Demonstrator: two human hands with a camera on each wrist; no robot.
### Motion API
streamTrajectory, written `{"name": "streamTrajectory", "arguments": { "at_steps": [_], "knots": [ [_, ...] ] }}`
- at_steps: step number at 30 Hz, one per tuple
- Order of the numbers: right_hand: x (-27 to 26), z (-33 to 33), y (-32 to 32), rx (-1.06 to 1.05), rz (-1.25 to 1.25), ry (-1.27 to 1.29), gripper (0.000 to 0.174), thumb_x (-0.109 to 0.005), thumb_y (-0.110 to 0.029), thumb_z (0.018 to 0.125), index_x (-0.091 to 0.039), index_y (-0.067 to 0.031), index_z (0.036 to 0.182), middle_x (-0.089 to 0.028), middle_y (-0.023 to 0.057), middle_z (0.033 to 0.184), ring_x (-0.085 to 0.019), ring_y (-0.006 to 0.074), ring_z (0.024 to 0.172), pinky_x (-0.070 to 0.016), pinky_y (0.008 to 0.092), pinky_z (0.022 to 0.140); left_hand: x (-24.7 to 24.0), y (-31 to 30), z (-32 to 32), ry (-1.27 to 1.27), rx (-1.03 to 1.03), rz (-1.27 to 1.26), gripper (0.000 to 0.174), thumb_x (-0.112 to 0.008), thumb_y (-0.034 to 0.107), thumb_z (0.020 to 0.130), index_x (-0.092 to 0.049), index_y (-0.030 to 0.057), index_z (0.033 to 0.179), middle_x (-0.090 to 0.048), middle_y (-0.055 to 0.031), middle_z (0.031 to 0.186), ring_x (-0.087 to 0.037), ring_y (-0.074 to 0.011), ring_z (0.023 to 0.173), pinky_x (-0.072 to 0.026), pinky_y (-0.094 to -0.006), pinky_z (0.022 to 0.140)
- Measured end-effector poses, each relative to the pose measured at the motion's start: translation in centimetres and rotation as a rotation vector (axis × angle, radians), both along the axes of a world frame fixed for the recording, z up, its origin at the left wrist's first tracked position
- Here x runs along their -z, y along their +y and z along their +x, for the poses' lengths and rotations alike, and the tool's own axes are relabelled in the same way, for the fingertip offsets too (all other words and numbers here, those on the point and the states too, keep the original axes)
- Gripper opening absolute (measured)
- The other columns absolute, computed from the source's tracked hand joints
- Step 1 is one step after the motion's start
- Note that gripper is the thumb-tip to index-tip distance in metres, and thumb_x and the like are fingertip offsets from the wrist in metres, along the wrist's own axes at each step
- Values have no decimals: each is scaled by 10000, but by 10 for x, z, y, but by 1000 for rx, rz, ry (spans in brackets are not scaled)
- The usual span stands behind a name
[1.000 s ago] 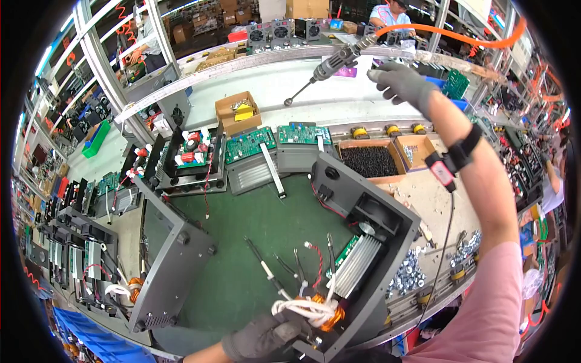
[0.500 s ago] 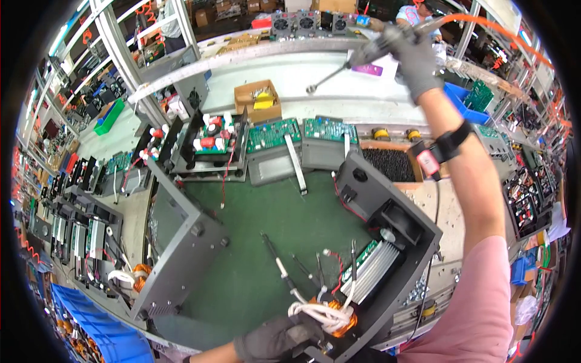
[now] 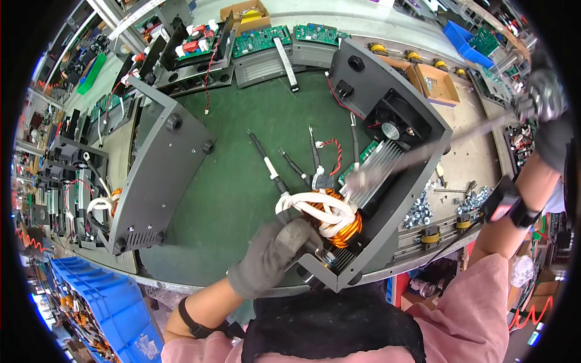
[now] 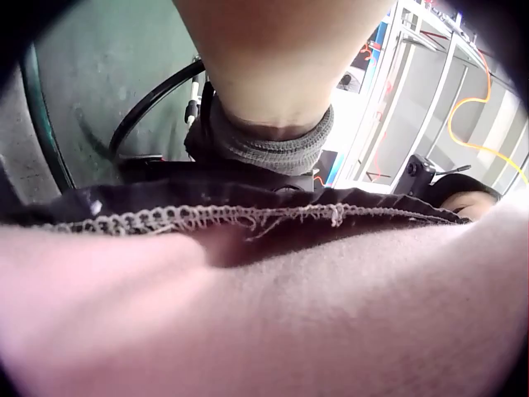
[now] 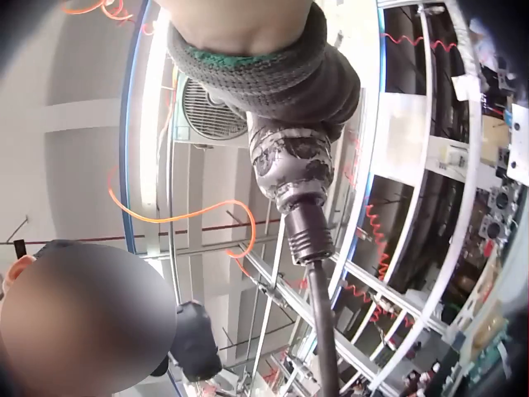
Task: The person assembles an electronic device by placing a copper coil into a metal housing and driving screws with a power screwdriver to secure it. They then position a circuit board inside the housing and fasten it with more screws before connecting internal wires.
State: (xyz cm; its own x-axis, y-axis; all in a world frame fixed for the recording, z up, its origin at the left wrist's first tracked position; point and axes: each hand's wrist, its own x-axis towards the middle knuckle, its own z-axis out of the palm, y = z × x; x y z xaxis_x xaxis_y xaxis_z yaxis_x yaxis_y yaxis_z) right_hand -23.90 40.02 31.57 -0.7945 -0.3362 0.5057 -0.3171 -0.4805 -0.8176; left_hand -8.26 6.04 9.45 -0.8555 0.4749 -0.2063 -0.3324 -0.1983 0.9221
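Observation:
My gloved left hand [image 3: 266, 254] pinches a black-sleeved cable end at the near corner of a grey metal casing [image 3: 387, 242], beside a bolt [image 3: 328, 258]. Just past the fingers sits a copper-wound coil [image 3: 345, 233] with thick white leads [image 3: 321, 209] looped over it. Out to the right, my gloved right hand [image 3: 554, 142] grips a power screwdriver [image 3: 543, 97]. Its long shaft [image 3: 448, 145], blurred, slants over the casing, the tip overlapping the silver heat sink [image 3: 378, 172]. In the right wrist view the driver's chuck [image 5: 310, 231] shows below the glove; the left wrist view is mostly sleeve.
A second grey casing [image 3: 166, 181] stands to the left on the green mat [image 3: 230, 181]. Loose cable ends [image 3: 263, 157] lie between the casings. Nuts and bolts [image 3: 419, 209] are heaped at right, near a cardboard tray [image 3: 439, 85]. Circuit boards [image 3: 261, 40] line the back.
My right hand first reaches for the hanging driver, then grasps it and brings it down to the right, its shaft over the casing. The view tips downward. My left hand stays at the casing's corner.

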Motion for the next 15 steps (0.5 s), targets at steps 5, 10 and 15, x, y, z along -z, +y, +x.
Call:
{"name": "streamTrajectory", "arguments": {
  "at_steps": [5,10,15],
  "knots": [
    [39,-9,51,14,-42,-205,397,-567,-174,881,-434,48,1182,-521,124,997,-533,210,887,-496,308,744,-2,9,2,145,-119,-169,314,-504,306,912,-598,45,765,-614,-60,727,-599,-160,673,-473,-268,653],
    [62,-23,64,-213,-46,-252,456,-500,-137,932,-328,87,1290,-433,126,1040,-472,182,914,-471,264,749,-6,11,2,272,-148,-199,91,-611,132,801,-588,52,764,-612,-63,710,-604,-184,615,-470,-272,594],
    [90,-14,24,-195,-117,-475,366,-469,-112,937,-361,55,1245,-435,92,946,-477,187,868,-472,271,757,-7,6,7,226,-85,-260,516,-445,432,942,-637,-24,796,-633,-92,814,-592,-162,728,-469,-290,680]
  ]
}}
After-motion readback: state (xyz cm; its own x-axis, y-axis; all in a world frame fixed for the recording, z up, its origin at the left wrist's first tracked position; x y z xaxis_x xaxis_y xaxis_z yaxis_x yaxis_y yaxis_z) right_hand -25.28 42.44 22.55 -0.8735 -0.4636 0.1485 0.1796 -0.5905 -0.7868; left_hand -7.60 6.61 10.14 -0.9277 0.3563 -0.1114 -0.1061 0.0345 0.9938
